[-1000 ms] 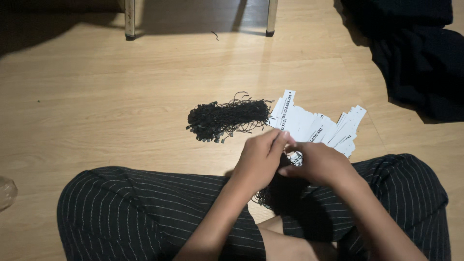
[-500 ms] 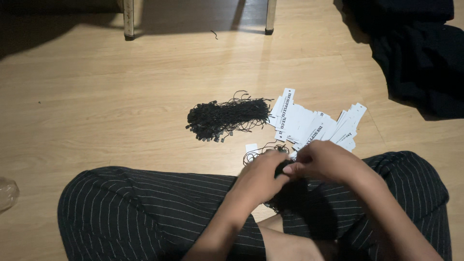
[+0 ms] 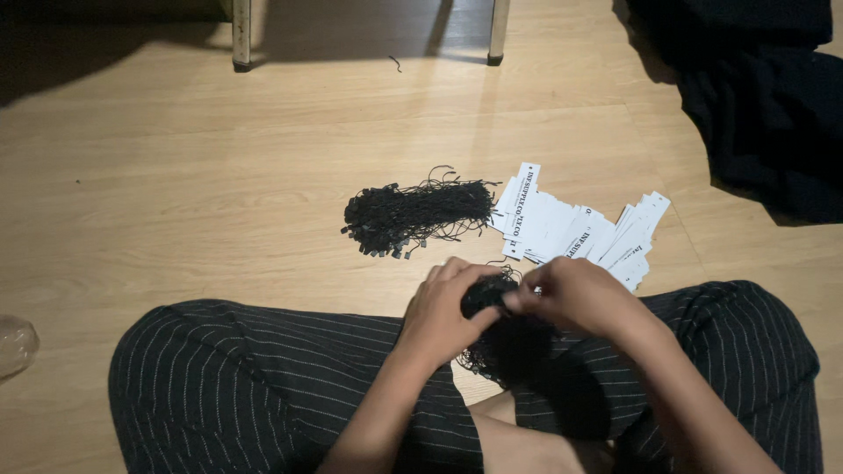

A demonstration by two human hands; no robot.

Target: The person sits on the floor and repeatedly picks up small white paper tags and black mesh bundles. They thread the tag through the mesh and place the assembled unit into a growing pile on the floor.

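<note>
I sit cross-legged on a wooden floor in dark striped trousers. My left hand (image 3: 443, 312) and my right hand (image 3: 575, 294) meet above my lap, both closed on a clump of black strings (image 3: 492, 298) that trails down to more strings (image 3: 500, 355) on my leg. In front of my hands lies a bundle of black loop strings (image 3: 413, 215). To its right is a fanned heap of white paper tags (image 3: 575, 228) with dark print.
Dark cloth (image 3: 764, 105) is piled at the upper right. Two furniture legs (image 3: 240, 35) (image 3: 498, 33) stand at the far edge of the floor. A clear plastic object (image 3: 13, 344) sits at the left edge.
Both hands have drawn back from the tags toward my lap. They now grip a clump of black strings instead of a white tag.
</note>
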